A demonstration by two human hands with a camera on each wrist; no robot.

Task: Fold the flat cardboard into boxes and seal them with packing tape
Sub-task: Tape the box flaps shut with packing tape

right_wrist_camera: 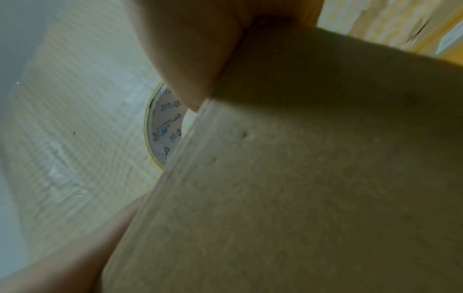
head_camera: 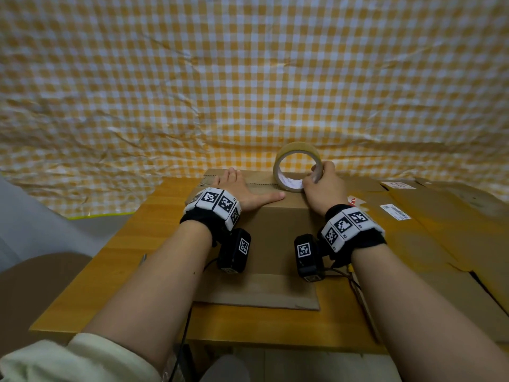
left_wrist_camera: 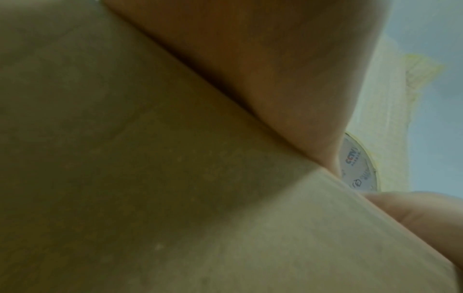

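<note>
A: How is the box (head_camera: 264, 216) laid?

B: It is set on the desk (head_camera: 143, 244), near the middle, with its long axis running left to right and its top face turned up. A seam is seen along the far part of the top, also running left to right. A loose flap (head_camera: 256, 292) is spread flat on the desk at the near side.

A: And the tape (head_camera: 298, 166)?

B: It is stood on edge on the far right part of the box top, its hole faced toward the person. It is gripped by the right hand (head_camera: 323, 186), whose fingers are curled round its right rim. The left hand (head_camera: 242, 191) is laid flat on the box top left of the tape, fingers straight and spread a little, thumb stretched toward the roll.

A: What room is left at the edges?

B: Bare desk is seen left of the box and along the near edge. To the right, flat cardboard (head_camera: 440, 230) is laid just beside the box and reaches past the frame. Behind the desk a yellow checked cloth (head_camera: 248, 78) is hung.

A: Can any writing be read?

B: In the left wrist view "CCTV" is read on the tape (left_wrist_camera: 355, 164) core. In the right wrist view print is seen on the core (right_wrist_camera: 165, 126), too blurred to be read. White labels (head_camera: 395, 212) are stuck on the flat cardboard; their text is too small to be made out.
</note>
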